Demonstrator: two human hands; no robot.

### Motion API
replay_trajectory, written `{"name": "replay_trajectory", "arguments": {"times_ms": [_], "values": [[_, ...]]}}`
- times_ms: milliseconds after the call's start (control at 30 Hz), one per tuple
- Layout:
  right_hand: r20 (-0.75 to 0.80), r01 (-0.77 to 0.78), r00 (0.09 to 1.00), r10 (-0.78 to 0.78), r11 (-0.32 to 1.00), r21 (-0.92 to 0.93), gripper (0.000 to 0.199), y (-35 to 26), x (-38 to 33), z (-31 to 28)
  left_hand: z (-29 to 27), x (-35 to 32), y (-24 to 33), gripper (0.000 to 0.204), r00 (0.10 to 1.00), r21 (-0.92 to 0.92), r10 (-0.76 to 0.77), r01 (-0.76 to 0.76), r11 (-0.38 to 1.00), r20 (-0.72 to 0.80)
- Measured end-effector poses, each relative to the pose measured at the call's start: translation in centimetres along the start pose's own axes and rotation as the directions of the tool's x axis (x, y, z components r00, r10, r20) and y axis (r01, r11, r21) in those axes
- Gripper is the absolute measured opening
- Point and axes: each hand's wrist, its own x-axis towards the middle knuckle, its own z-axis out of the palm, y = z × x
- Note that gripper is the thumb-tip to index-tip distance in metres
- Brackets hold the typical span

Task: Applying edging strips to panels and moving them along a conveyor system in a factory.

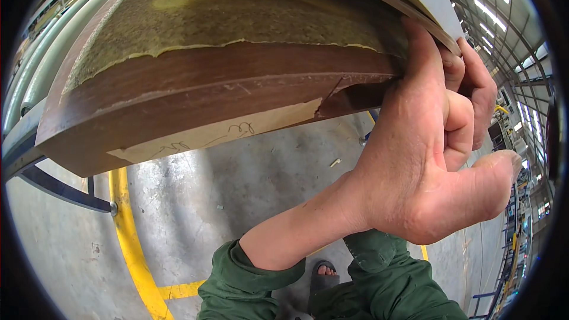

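Note:
My left hand (415, 142) reaches up from the lower middle. Its fingers are bent at the edge of a thin brown-edged sheet (409, 9), with the thumb sticking out to the right. That sheet stands slightly apart from a thick brown wooden panel (237, 71), which spans the upper part of the view. Patchy yellowish-brown material (195, 24) with a ragged edge covers part of the panel's face. A pale strip of tape (219, 133) with handwriting runs along its near side. My right hand does not show.
Grey rollers (47, 47) on a blue metal frame (65, 189) lie at the left. A curved yellow bar (127, 237) stands below the panel. Grey concrete floor (178, 201) carries small scraps. My legs in green trousers (403, 290) are underneath. A roofed hall extends at the right.

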Motion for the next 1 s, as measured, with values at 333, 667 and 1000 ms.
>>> {"name": "replay_trajectory", "arguments": {"times_ms": [333, 667, 1000], "values": [[-0.013, 0.056, 0.998, -0.055, 0.978, 0.203, 0.026, 3.2, -3.9, 10.5, 0.8, -0.4, -0.4, 0.117, 0.958, -0.230, -0.255, 0.221, 0.948, -0.129], [-0.096, 0.340, 0.936, -0.338, 0.940, 0.010, 0.021, 0.4, -4.3, 13.3, 3.3, -0.2, -0.3, 0.061, 0.923, -0.110, -0.350, 0.336, 0.935, -0.160], [-0.230, 0.439, 0.801, -0.552, 0.804, -0.402, 0.023, 4.4, 3.6, -1.2, 3.9, -2.6, 0.8, 0.039, 0.970, 0.754, -0.096, 0.235, 0.613, -0.224]]}}
